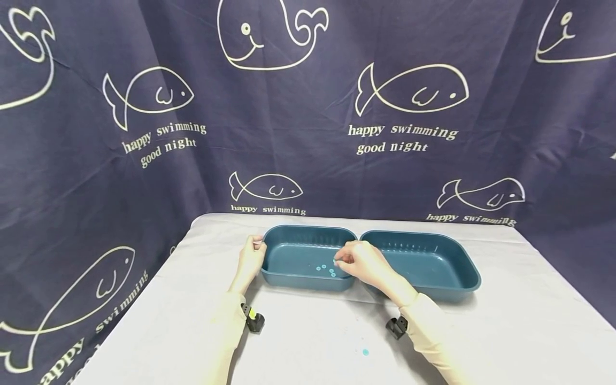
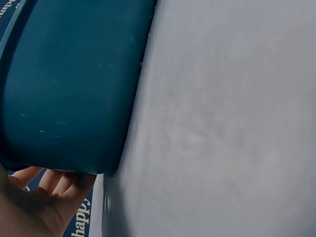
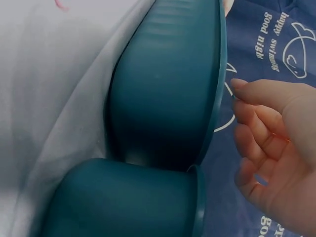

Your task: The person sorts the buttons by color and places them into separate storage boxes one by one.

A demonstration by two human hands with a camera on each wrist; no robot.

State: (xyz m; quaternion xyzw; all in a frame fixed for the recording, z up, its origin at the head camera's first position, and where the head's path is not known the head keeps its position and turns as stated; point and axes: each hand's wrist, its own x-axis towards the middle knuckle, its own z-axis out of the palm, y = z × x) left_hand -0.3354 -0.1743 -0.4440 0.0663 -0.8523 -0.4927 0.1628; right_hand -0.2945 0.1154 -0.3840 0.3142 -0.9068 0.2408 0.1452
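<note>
My left hand (image 1: 250, 259) holds the left end of a teal plastic bin (image 1: 308, 280); in the left wrist view its fingers (image 2: 69, 190) lie against the bin's end wall. Several small light-blue button-like discs (image 1: 324, 266) lie on that bin's floor, towards its right side. Over the bin's right end hovers my right hand (image 1: 363, 262), thumb and forefinger pinched together. Between those fingertips (image 3: 239, 84) a tiny bit of a disc shows, mostly hidden by the fingers.
A second teal bin (image 1: 445, 291) stands end to end with the first, on its right. One light-blue disc (image 1: 366, 352) lies on the white cloth (image 1: 308, 331) near the front. Behind the table hangs a navy curtain (image 1: 317, 155) with white fish drawings.
</note>
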